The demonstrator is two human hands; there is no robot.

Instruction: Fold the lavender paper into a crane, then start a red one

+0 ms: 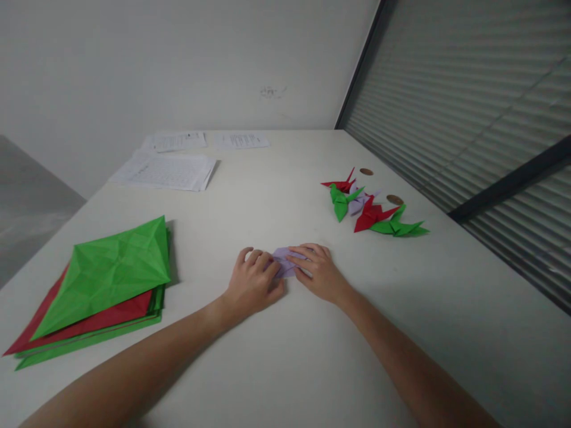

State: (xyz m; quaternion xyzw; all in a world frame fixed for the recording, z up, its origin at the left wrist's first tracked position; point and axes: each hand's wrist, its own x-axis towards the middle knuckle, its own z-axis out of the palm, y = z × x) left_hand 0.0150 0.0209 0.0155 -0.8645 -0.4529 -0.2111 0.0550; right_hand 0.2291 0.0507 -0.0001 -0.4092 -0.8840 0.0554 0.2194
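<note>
A small piece of folded lilac origami paper (284, 262) lies on the white table between my hands. My left hand (254, 279) is closed at its left side, fingers curled onto the paper and thumb held near its lower edge. From the right, my right hand (319, 270) rests on the paper with its fingers stretched out and slightly spread. The fingers of both hands cover parts of the folds.
At the left lies a stack of creased green and red paper sheets (118, 261). Several folded paper cranes (372, 215) sit at the right, near two brown discs (395, 200). Printed papers (167, 171) lie at the back left. Window blinds (482, 89) border the right.
</note>
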